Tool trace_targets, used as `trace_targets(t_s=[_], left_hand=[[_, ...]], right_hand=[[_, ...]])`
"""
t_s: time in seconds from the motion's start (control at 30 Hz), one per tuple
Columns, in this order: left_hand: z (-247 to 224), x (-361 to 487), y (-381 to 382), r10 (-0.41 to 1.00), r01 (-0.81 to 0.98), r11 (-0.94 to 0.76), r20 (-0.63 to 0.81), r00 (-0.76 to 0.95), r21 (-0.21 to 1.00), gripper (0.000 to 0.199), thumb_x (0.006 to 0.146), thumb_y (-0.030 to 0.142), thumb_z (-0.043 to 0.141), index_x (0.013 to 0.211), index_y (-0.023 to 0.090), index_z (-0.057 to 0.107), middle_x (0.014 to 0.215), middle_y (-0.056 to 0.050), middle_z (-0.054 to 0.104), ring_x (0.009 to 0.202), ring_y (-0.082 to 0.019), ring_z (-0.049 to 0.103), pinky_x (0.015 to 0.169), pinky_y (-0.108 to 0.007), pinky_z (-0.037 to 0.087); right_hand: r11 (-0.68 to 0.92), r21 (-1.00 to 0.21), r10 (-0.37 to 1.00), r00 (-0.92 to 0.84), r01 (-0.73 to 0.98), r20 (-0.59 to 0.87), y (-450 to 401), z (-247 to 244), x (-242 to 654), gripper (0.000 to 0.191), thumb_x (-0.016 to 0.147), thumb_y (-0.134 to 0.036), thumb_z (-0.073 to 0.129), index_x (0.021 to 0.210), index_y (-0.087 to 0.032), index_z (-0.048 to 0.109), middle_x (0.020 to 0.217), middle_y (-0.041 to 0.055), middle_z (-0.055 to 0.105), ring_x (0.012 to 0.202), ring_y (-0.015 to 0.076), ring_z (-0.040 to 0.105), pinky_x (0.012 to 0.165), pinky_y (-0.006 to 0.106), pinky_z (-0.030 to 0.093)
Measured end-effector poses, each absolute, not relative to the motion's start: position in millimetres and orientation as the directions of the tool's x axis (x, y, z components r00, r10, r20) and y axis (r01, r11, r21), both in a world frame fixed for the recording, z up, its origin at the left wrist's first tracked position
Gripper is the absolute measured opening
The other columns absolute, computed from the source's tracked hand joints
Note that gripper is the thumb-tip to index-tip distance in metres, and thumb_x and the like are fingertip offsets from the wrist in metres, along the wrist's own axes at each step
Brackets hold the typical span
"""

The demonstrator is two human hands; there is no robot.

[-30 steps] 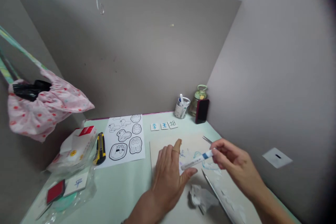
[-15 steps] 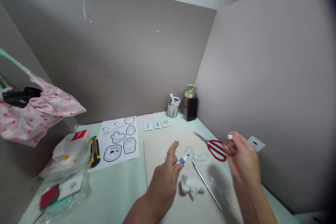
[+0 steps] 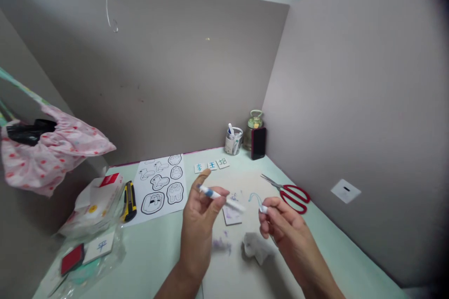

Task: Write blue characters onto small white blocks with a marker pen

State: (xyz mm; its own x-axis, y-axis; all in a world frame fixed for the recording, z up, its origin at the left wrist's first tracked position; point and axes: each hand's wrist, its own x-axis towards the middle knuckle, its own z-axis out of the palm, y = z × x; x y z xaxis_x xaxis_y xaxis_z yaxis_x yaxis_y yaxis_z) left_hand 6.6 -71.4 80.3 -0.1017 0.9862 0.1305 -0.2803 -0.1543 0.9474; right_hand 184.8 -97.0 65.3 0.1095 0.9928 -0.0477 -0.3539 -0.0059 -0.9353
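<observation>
My left hand grips a white marker with a blue band, its right end blurred. In the fingers of my right hand is a small white cap, a short way from the marker's blurred end. Below and between the hands lies a square tile with purple smudges on a pale board. A crumpled white tissue sits close to my right wrist. Behind the right fingers, part of a blue drawn line shows on the board.
Red-handled scissors lie at the right. Small lettered tiles, a cup of pens, a green bottle and a phone stand or lie at the back. Leftward are a printed sheet, a yellow cutter and a tissue pack.
My right hand has come left and down toward the marker, with the white cap. My left hand has moved left and up, and the marker has turned in its fingers.
</observation>
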Motion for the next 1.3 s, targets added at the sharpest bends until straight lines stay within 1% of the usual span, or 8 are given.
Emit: trace_targets(t_s=[0.1,0.3,0.37,0.53,0.93,1.07,1.2,1.3], left_hand=[[79.2,6.8,-71.5,0.982,-0.340,-0.175,0.138,-0.132,0.924,0.026,0.082,0.038,0.076,0.098,0.018,0.072,0.146,-0.007,0.053,0.109,-0.020,0.064,0.089,-0.027,0.052],[73.8,12.1,-76.5,0.989,-0.324,-0.145,0.133,-0.059,0.935,0.018,0.081,0.033,0.075,0.089,0.017,0.074,0.145,-0.009,0.055,0.092,-0.018,0.071,0.075,-0.027,0.058],[73.2,12.0,-76.5,0.988,-0.333,-0.152,0.136,-0.071,0.931,0.020,0.081,0.031,0.075,0.097,0.019,0.072,0.139,-0.008,0.061,0.090,-0.017,0.072,0.075,-0.027,0.058],[70.0,12.4,-73.0,0.989,-0.385,-0.140,0.112,-0.093,0.912,0.054,0.083,0.028,0.075,0.132,0.022,0.053,0.089,0.000,0.077,0.091,-0.017,0.072,0.082,-0.027,0.057],[59.3,18.5,-63.5,0.994,-0.426,-0.090,0.054,-0.095,0.900,0.046,0.082,0.030,0.076,0.124,0.020,0.060,0.087,-0.001,0.075,0.091,-0.016,0.070,0.084,-0.025,0.055],[53.7,27.6,-65.2,0.998,-0.507,-0.014,-0.017,-0.056,0.862,0.054,0.081,0.030,0.079,0.129,0.022,0.057,0.085,0.001,0.074,0.084,-0.014,0.069,0.079,-0.024,0.054],[52.5,36.6,-65.2,0.989,-0.557,0.126,-0.061,0.134,0.821,0.069,0.075,0.027,0.083,0.135,0.019,0.051,0.083,0.000,0.074,0.082,-0.016,0.069,0.085,-0.028,0.053],[44.4,30.0,-55.8,0.959,-0.468,0.180,-0.048,0.280,0.865,0.084,0.071,0.026,0.084,0.143,0.020,0.042,0.103,-0.006,0.074,0.096,-0.023,0.069,0.096,-0.039,0.050]], right_hand=[[-0.031,-0.932,0.998,0.047,-0.362,-0.052,-102.3,62.6,177.8,0.025,0.084,-0.044,0.075,0.086,-0.021,0.067,0.069,0.0001,0.063,0.058,0.0119,0.055,0.055,0.024,0.046],[-0.013,-0.940,0.998,0.046,-0.341,-0.031,-102.9,55.0,172.8,0.025,0.088,-0.046,0.072,0.087,-0.022,0.065,0.066,-0.0013,0.063,0.058,0.0119,0.056,0.054,0.023,0.047],[-0.003,-0.948,0.998,0.059,-0.319,-0.023,-103.0,52.2,173.1,0.024,0.088,-0.045,0.072,0.088,-0.022,0.065,0.066,-0.0013,0.064,0.057,0.0119,0.057,0.056,0.023,0.048],[0.027,-0.963,0.996,0.094,-0.270,0.002,-102.9,48.2,174.0,0.024,0.088,-0.045,0.072,0.088,-0.022,0.066,0.066,-0.0007,0.066,0.059,0.0128,0.059,0.059,0.024,0.050],[0.136,-0.991,0.966,0.225,-0.018,0.128,-99.5,38.8,176.6,0.016,0.090,-0.039,0.071,0.090,-0.023,0.070,0.068,0.0026,0.073,0.066,0.0168,0.068,0.064,0.026,0.057],[0.115,-0.988,0.968,0.236,-0.104,0.088,-97.3,37.0,173.4,0.017,0.087,-0.040,0.074,0.088,-0.023,0.069,0.063,0.0005,0.070,0.057,0.0156,0.063,0.055,0.026,0.052],[0.119,-0.958,0.978,0.197,-0.262,0.067,-95.1,33.9,167.8,0.024,0.079,-0.041,0.081,0.093,-0.025,0.069,0.060,-0.0031,0.063,0.053,0.0136,0.055,0.051,0.025,0.046],[0.122,-0.947,0.977,0.204,-0.297,0.062,-91.7,35.4,169.6,0.021,0.086,-0.044,0.074,0.093,-0.025,0.072,0.064,-0.0011,0.064,0.060,0.0147,0.057,0.057,0.026,0.048]])
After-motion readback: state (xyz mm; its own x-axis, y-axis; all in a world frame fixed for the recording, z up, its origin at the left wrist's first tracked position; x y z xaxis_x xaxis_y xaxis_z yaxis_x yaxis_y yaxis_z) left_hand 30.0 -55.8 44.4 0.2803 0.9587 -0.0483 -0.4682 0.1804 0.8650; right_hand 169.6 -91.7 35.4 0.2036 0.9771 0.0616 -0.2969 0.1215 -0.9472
